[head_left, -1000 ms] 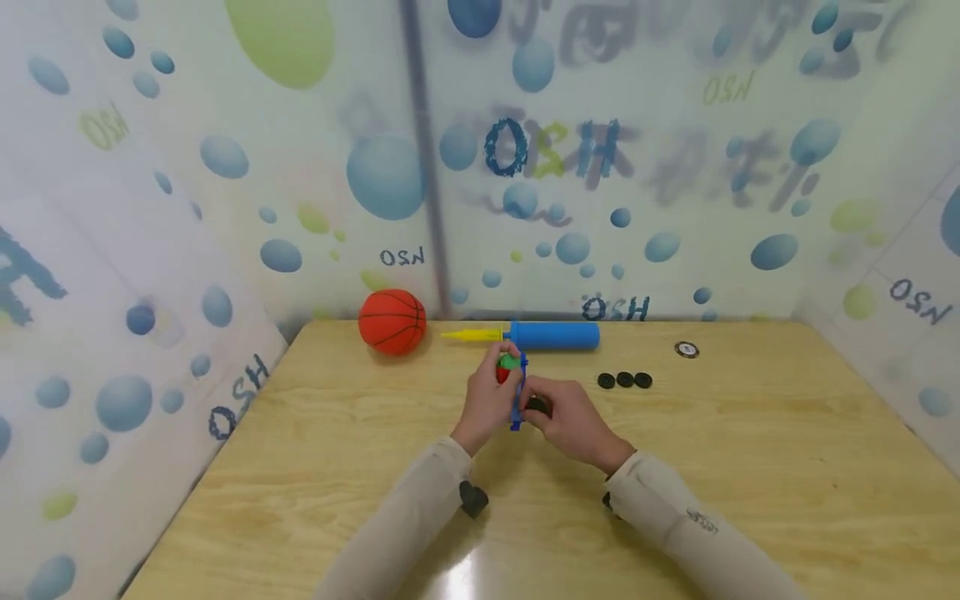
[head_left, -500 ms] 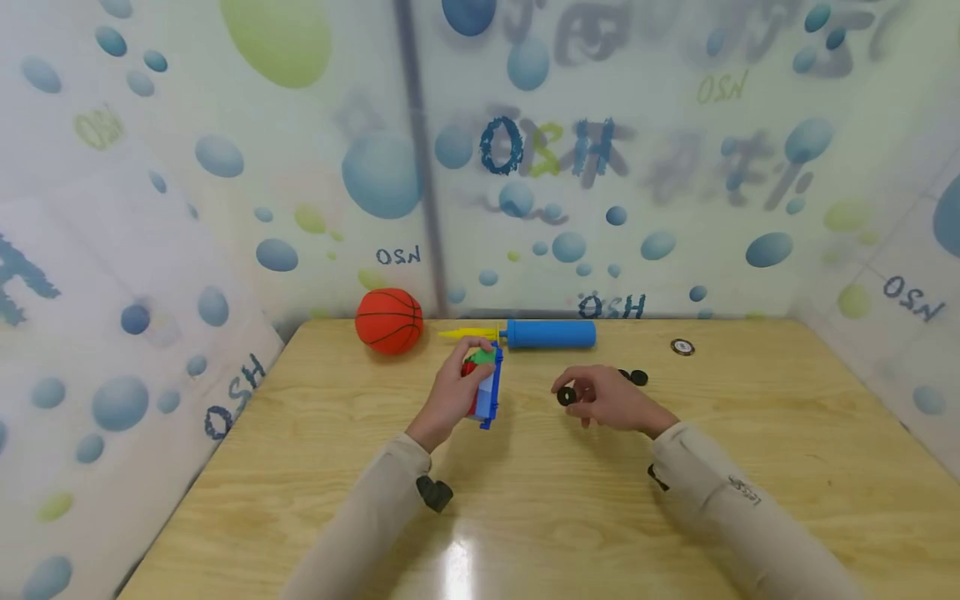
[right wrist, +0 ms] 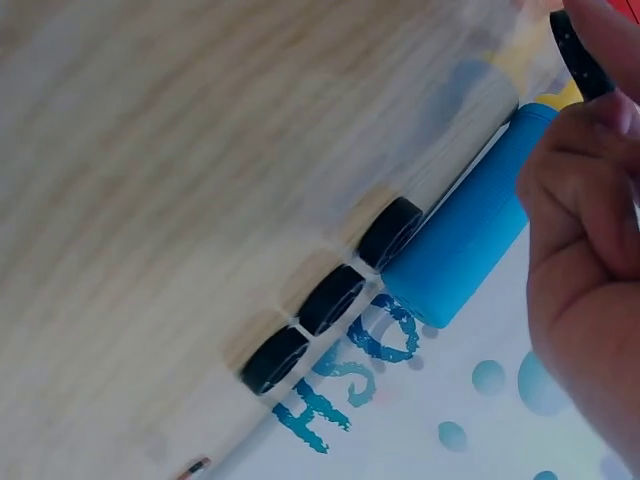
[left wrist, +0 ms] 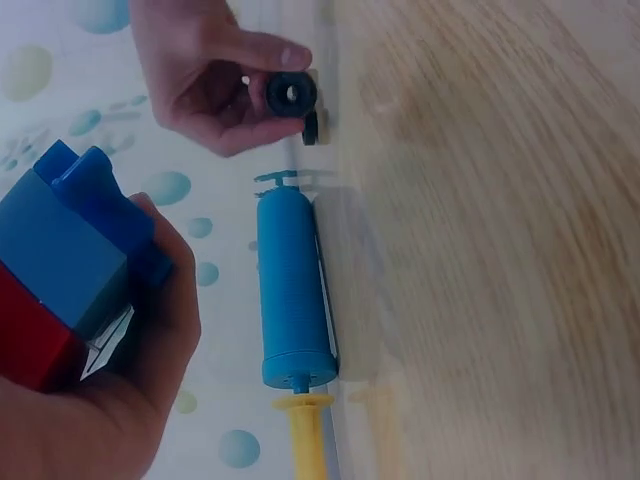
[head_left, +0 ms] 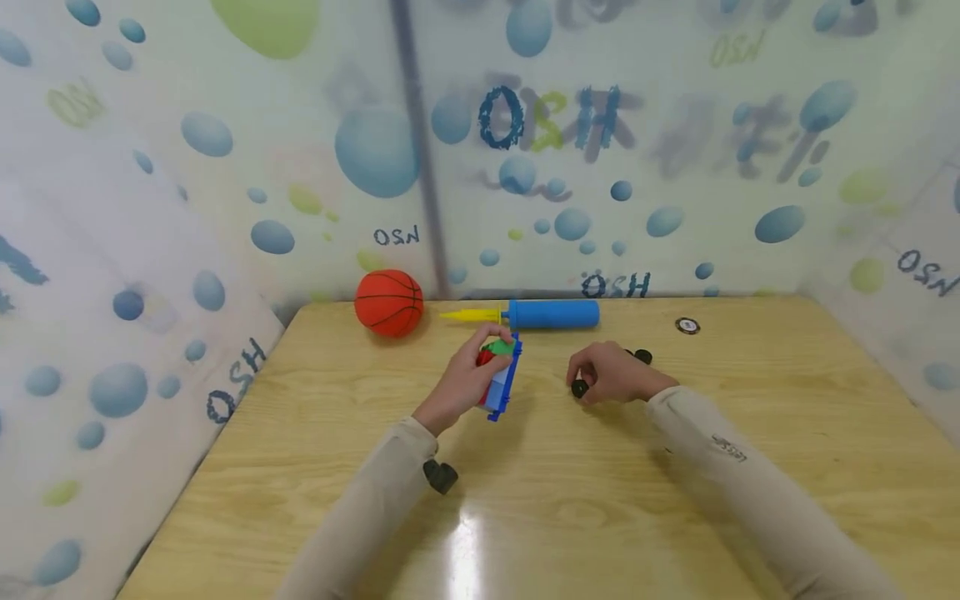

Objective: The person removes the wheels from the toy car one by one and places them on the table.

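My left hand (head_left: pixel 459 382) grips a blocky toy car body (head_left: pixel 498 393) with red, green and light blue parts on a dark blue base. The car body is tilted above the table, and in the left wrist view its blue end (left wrist: pixel 70 235) shows beside the curled fingers. To its right, my right hand (head_left: pixel 618 372) pinches a small black toy wheel (head_left: pixel 579 388) between thumb and fingers. The wheel's round face and centre hole (left wrist: pixel 292 92) show in the left wrist view. Three like wheels (right wrist: pixel 332 300) stand in a row on the table, partly hidden by the right hand in the head view.
A blue hand pump (head_left: pixel 553 314) with a yellow nozzle lies along the table's back edge. Left of it sits a red basketball (head_left: pixel 389 302). A round black-and-white chip (head_left: pixel 687 326) lies at the back right of the wooden table (head_left: pixel 570 500). Patterned walls stand behind and at the sides.
My right hand has moved away from the car body to the right, carrying the wheel. My left hand shifted left, turned the car body, then came slightly back right.
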`<act>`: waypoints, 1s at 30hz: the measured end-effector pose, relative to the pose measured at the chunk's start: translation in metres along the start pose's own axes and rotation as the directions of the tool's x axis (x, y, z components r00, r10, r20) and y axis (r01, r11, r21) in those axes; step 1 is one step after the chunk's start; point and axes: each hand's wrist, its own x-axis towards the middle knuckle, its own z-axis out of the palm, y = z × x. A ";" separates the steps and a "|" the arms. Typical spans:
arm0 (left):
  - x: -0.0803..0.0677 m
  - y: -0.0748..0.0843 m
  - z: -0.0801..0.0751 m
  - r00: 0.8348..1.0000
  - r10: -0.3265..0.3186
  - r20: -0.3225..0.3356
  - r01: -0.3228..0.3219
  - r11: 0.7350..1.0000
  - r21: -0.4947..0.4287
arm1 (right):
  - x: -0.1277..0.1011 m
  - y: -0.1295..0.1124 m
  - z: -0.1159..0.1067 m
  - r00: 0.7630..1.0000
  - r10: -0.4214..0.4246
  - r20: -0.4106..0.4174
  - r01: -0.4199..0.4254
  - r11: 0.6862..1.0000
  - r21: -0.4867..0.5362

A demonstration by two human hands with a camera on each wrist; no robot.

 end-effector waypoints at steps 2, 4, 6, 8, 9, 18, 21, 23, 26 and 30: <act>-0.001 -0.001 -0.001 1.000 -0.006 -0.006 0.006 1.000 0.006 | 0.006 0.000 0.000 1.000 -0.015 0.001 0.015 1.000 -0.028; -0.001 -0.003 -0.002 1.000 -0.006 -0.006 0.006 1.000 0.008 | 0.009 0.001 0.000 1.000 -0.021 -0.009 0.021 0.998 -0.055; -0.001 -0.003 -0.002 1.000 0.003 0.001 -0.003 1.000 0.006 | 0.010 0.003 -0.001 0.999 -0.019 -0.028 0.017 0.998 -0.068; -0.001 -0.003 -0.002 1.000 0.011 0.010 -0.011 1.000 0.000 | 0.008 0.006 -0.003 0.998 -0.016 -0.054 0.013 0.997 -0.070; -0.001 -0.003 -0.001 1.000 0.013 0.013 -0.013 1.000 -0.006 | 0.007 0.008 -0.005 0.998 -0.017 -0.065 0.012 0.998 -0.069; 0.000 -0.005 0.000 1.000 0.021 0.013 -0.020 1.000 -0.009 | -0.008 0.009 -0.021 0.987 -0.048 -0.150 0.037 0.997 -0.073; 0.001 -0.006 0.000 1.000 0.028 0.015 -0.028 1.000 0.004 | -0.007 0.011 -0.023 0.988 -0.048 -0.149 0.036 0.996 -0.077; 0.002 -0.007 0.000 0.999 0.029 0.018 -0.029 1.000 0.004 | -0.006 0.013 -0.026 0.987 -0.049 -0.152 0.037 0.996 -0.081; 0.003 -0.007 0.000 0.999 0.028 0.019 -0.028 1.000 -0.002 | -0.005 0.017 -0.030 0.983 -0.045 -0.175 0.030 0.995 -0.091; 0.003 -0.009 0.000 1.000 0.018 0.019 -0.018 1.000 -0.003 | -0.002 0.018 -0.035 0.979 -0.048 -0.198 0.029 0.995 -0.097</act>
